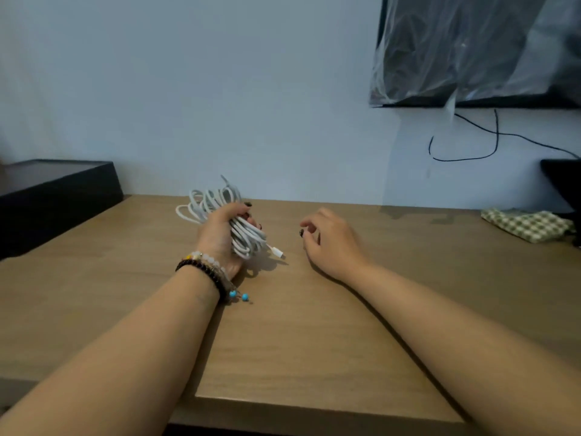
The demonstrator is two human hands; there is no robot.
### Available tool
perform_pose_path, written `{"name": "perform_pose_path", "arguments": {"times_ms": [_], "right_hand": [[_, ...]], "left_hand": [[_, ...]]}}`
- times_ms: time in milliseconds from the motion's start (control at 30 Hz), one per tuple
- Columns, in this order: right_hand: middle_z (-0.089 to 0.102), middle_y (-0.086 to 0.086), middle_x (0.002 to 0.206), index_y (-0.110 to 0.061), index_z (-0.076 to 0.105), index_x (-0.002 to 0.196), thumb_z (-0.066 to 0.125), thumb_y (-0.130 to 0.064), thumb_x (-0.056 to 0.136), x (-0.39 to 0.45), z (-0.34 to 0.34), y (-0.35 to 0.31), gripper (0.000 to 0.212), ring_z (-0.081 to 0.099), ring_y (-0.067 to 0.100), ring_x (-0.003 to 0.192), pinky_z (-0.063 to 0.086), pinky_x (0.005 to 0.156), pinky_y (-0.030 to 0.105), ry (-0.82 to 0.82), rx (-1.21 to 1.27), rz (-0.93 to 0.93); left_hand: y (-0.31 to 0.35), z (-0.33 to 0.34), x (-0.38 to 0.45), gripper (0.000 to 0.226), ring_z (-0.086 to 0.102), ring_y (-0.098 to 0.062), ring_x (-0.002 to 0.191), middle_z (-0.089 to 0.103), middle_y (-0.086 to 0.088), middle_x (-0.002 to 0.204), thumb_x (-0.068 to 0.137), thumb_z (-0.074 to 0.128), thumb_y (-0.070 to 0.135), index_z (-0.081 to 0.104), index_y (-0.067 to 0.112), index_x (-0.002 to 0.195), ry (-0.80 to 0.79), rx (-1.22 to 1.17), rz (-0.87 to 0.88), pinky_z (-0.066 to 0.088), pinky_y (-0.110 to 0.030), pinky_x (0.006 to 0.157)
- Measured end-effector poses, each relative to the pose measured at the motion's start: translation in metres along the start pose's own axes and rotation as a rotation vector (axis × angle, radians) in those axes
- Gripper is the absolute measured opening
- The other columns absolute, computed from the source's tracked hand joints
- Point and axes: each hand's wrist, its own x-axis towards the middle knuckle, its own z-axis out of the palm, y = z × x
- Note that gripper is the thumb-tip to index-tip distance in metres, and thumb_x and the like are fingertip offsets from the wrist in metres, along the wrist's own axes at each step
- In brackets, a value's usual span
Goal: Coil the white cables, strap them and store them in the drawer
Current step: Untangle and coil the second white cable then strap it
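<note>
My left hand (pixel 220 234) grips a bundle of coiled white cables (pixel 248 237) just above the wooden desk (pixel 314 325), fingers curled round its middle. Loops stick out past the hand toward the wall, and a white plug end (pixel 278 252) pokes out to the right near the desk surface. My right hand (pixel 330 243) hovers a short way to the right of the bundle, palm down, fingers loosely curled, holding nothing. Neither a strap nor a drawer appears in this view.
A black box (pixel 53 196) sits at the desk's back left. A checked cloth (pixel 528 225) lies at the back right beside a dark object (pixel 562 184). A plastic-wrapped screen (pixel 478 48) hangs on the wall with a black wire (pixel 465 158) dangling below it.
</note>
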Motion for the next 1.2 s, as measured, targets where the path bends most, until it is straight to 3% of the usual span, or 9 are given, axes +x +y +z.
{"name": "perform_pose_path", "arguments": {"times_ms": [367,533,633,733,800,900,1000,1100,1200], "right_hand": [[0.049,0.009,0.122,-0.009,0.054,0.119,0.052,-0.02,0.092,0.083,0.086,-0.063,0.03,0.055,0.029,0.103,0.048,0.086,0.041,-0.069,-0.052,0.055],[0.045,0.014,0.138,-0.007,0.044,0.136,0.058,-0.025,0.09,0.119,0.115,-0.08,0.052,0.041,0.03,0.127,0.034,0.105,0.036,-0.25,-0.023,-0.042],[0.049,0.01,0.141,-0.013,0.046,0.137,0.056,-0.041,0.093,0.145,0.132,-0.081,0.054,0.043,0.031,0.129,0.032,0.106,0.035,-0.375,-0.068,-0.055],[0.039,0.007,0.149,-0.019,0.037,0.144,0.045,-0.067,0.085,0.17,0.159,-0.065,0.076,0.028,0.033,0.141,0.026,0.114,0.047,-0.487,-0.096,-0.014],[0.047,0.01,0.143,-0.022,0.044,0.138,0.039,-0.071,0.083,0.178,0.167,-0.06,0.074,0.038,0.034,0.135,0.035,0.108,0.047,-0.518,-0.132,-0.01],[0.057,0.016,0.128,-0.011,0.055,0.128,0.047,-0.039,0.097,0.166,0.151,-0.069,0.043,0.052,0.035,0.117,0.04,0.095,0.036,-0.399,-0.122,0.007],[0.063,0.015,0.114,-0.004,0.067,0.107,0.051,-0.012,0.093,0.143,0.128,-0.066,0.023,0.056,0.032,0.107,0.044,0.085,0.034,-0.231,-0.002,0.046],[0.066,0.006,0.095,-0.008,0.069,0.088,0.055,-0.012,0.091,0.11,0.102,-0.064,0.015,0.058,0.021,0.089,0.042,0.072,0.028,-0.068,0.184,0.15],[0.066,-0.003,0.089,-0.014,0.068,0.093,0.057,-0.013,0.092,0.072,0.07,-0.061,0.011,0.057,0.01,0.082,0.039,0.072,0.02,0.138,0.507,0.314]], "left_hand": [[0.042,-0.033,-0.004,0.026,0.05,-0.013,0.037,0.047,-0.001,0.047,0.089,0.047,0.005,0.047,0.01,0.064,0.0,-0.284,0.118,0.045,-0.019,0.043],[0.052,-0.05,0.014,0.025,0.05,-0.013,0.041,0.048,0.001,0.055,0.086,0.053,0.007,0.048,0.013,0.063,0.072,-0.322,0.136,0.042,-0.018,0.041],[0.051,-0.051,0.02,0.025,0.05,-0.012,0.039,0.048,0.001,0.055,0.084,0.055,0.006,0.048,0.013,0.061,0.102,-0.3,0.147,0.041,-0.017,0.039],[0.05,-0.049,0.022,0.025,0.049,-0.013,0.037,0.047,0.0,0.053,0.084,0.055,0.006,0.049,0.012,0.061,0.097,-0.264,0.147,0.04,-0.016,0.039],[0.05,-0.049,0.024,0.025,0.05,-0.013,0.036,0.048,0.0,0.05,0.085,0.054,0.006,0.05,0.011,0.061,0.08,-0.244,0.143,0.041,-0.017,0.039],[0.05,-0.046,0.023,0.027,0.051,-0.014,0.036,0.05,-0.001,0.046,0.086,0.052,0.006,0.05,0.01,0.06,0.054,-0.219,0.145,0.043,-0.018,0.04],[0.049,-0.043,0.02,0.028,0.05,-0.015,0.038,0.048,-0.003,0.046,0.087,0.052,0.007,0.047,0.009,0.059,0.026,-0.198,0.141,0.045,-0.02,0.042],[0.046,-0.041,0.017,0.024,0.052,-0.015,0.041,0.049,-0.002,0.049,0.086,0.053,0.009,0.049,0.009,0.063,0.011,-0.158,0.132,0.049,-0.022,0.048],[0.037,-0.033,0.006,0.015,0.053,-0.013,0.044,0.051,-0.003,0.054,0.086,0.052,0.006,0.054,0.007,0.072,-0.054,-0.1,0.079,0.052,-0.024,0.051]]}}
